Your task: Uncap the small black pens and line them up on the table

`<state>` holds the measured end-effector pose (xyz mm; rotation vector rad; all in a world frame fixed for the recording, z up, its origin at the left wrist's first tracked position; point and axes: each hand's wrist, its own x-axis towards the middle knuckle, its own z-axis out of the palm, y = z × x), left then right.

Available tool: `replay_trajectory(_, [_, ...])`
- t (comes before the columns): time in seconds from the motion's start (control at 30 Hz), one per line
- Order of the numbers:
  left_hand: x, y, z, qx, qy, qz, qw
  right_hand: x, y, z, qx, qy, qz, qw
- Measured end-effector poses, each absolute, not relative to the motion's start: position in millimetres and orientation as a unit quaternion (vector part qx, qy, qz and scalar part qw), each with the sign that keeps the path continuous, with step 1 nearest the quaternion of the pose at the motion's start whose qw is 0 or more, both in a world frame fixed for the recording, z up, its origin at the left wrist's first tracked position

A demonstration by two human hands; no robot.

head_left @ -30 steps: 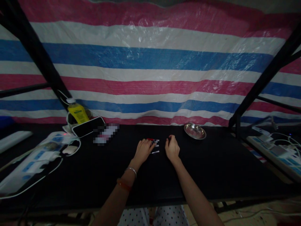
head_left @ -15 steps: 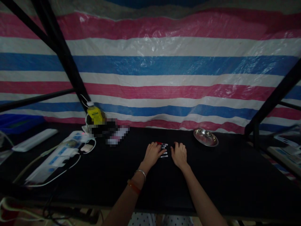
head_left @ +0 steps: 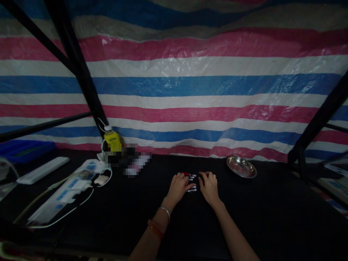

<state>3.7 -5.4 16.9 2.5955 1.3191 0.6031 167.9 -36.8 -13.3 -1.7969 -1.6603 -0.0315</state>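
Several slim pen-like sticks (head_left: 193,189) with shiny silver ends lie side by side on the black tabletop (head_left: 122,210). A red one (head_left: 189,174) is farthest from me. My left hand (head_left: 178,185) lies over their left ends, fingers by the red stick and thumb spread apart across the nearer ones. Its palm hides the rest of their length. Just off the right ends is my right hand (head_left: 208,186), palm down with bent fingers and thumb apart, nothing visible in it. A round metal dish (head_left: 241,167) stands farther right.
At left lie a power strip (head_left: 65,190) with plugs and cables, a white bar (head_left: 43,170) and a blue tray (head_left: 27,150). A yellow-labelled bottle (head_left: 112,140) stands by the black frame post (head_left: 88,87). Striped plastic sheeting (head_left: 190,85) hangs behind the table.
The view has tilted up slightly, so everything sits lower in the picture. My right hand's fingers look a little more bent; both hands stay at either end of the sticks.
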Motion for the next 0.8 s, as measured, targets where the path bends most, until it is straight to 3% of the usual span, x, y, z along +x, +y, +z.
replay_trajectory(0.17, [2.3,-5.3,16.7,0.869,0.442,0.205,0.086,167.2,-35.6,-12.8,-0.632,-0.675,0.026,0.381])
replay_trajectory(0.8, [1.6,-5.3,15.2,0.863,0.435,0.235,0.102,169.5,-33.1,-15.0,-0.610,-0.686,0.071,0.390])
